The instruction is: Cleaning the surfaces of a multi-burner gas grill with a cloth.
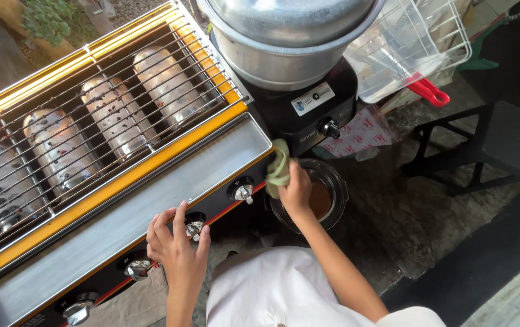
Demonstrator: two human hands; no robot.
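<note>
Currently the grill [151, 175] is carrying 4 control knobs; the left hand [178, 245] is resting spread, fingers unclenched, at 1 knob [195, 228], risking accidental turning. The right hand [296, 189] is gripping a green cloth [279, 168] at the front corner; snagging is possible.

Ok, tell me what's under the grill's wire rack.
Under the wire rack lie four silvery perforated burner covers, side by side between dark gaps. What is beneath those covers is hidden.
</note>
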